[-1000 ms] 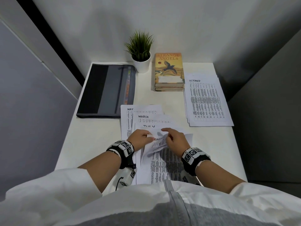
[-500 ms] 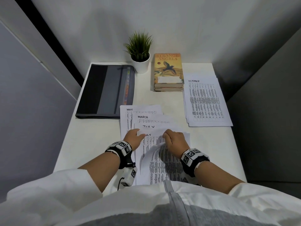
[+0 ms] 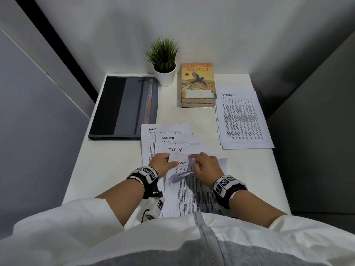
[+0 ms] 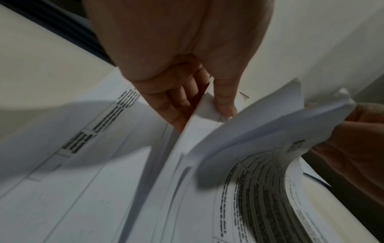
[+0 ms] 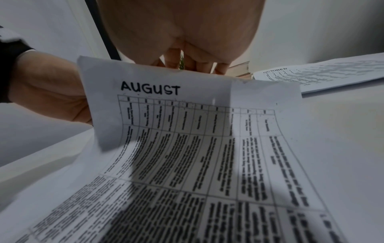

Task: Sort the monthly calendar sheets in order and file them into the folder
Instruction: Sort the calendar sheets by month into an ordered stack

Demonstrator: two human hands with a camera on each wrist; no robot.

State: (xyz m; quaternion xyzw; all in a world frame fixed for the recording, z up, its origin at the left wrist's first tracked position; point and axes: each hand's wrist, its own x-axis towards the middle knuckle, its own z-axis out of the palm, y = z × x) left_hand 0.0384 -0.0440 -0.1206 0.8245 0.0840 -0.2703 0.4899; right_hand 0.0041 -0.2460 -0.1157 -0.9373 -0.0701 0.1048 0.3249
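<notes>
Calendar sheets lie fanned at the table's front centre, headed MAY (image 3: 152, 129), MARCH (image 3: 168, 138) and JULY (image 3: 174, 150). My right hand (image 3: 204, 165) pinches the top edge of the AUGUST sheet (image 5: 187, 131) and curls it up off the pile; its white back (image 3: 180, 157) shows in the head view, with a second JULY heading (image 3: 182, 162) beneath. My left hand (image 3: 163, 164) pinches the left edge of the pile's sheets (image 4: 207, 106), thumb above, fingers below. The dark grey folder (image 3: 124, 106) lies closed at the back left.
A separate stack topped by OCTOBER (image 3: 242, 118) lies at the right. Two stacked books (image 3: 197, 83) and a potted plant (image 3: 165, 73) stand at the back by the wall. Grey partition walls close in the white table (image 3: 107, 160) on both sides.
My right hand has peeled the top of the lifted sheet further back, and a JULY heading now shows beneath it. Both hands shifted slightly away from me.
</notes>
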